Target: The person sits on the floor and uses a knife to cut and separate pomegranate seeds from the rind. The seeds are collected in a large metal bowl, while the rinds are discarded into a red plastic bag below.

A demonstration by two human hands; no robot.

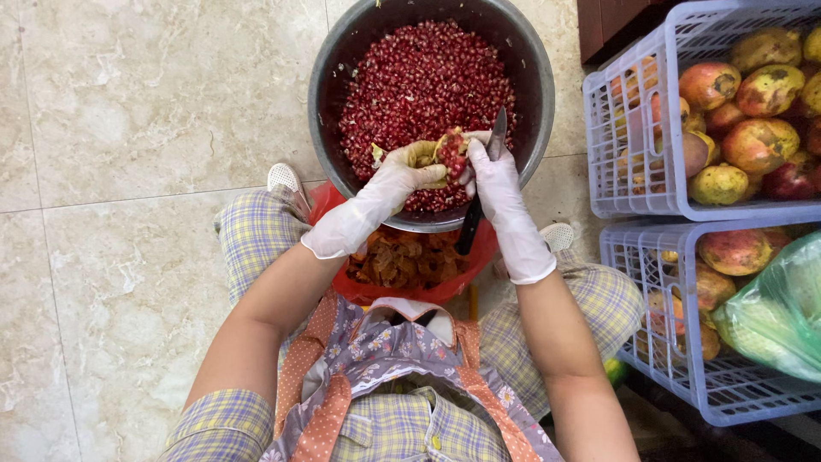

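Nearest the lens, a flowered apron [385,359] over a yellow-and-lilac plaid shirt, cut off by the lower edge; bare forearms reaching forward, knees in plaid trousers spread to either side; white shoe tips just showing beyond them. Left hand [398,175], white-gloved, curled around a broken pomegranate piece [445,152], red seeds and yellowish rind showing between the fingers; held low over the near part of a grey metal bowl [329,60], whether touching the heap beneath hard to say. Right hand [496,184], also gloved, closed on a knife [487,175], blade pointing up past the fingers, dark handle hanging below the bowl's rim; thumb against the fruit piece. Bowl heaped with loose red seeds [419,73], far rim cropped by the top edge. Under the bowl, a red bag of brownish peel scraps [406,261], mostly hidden. On the right, two white plastic crates [637,205] of whole pomegranates [757,141], cropped at the frame edge; a green plastic bag [774,312] covering part of the lower crate, contents unclear.
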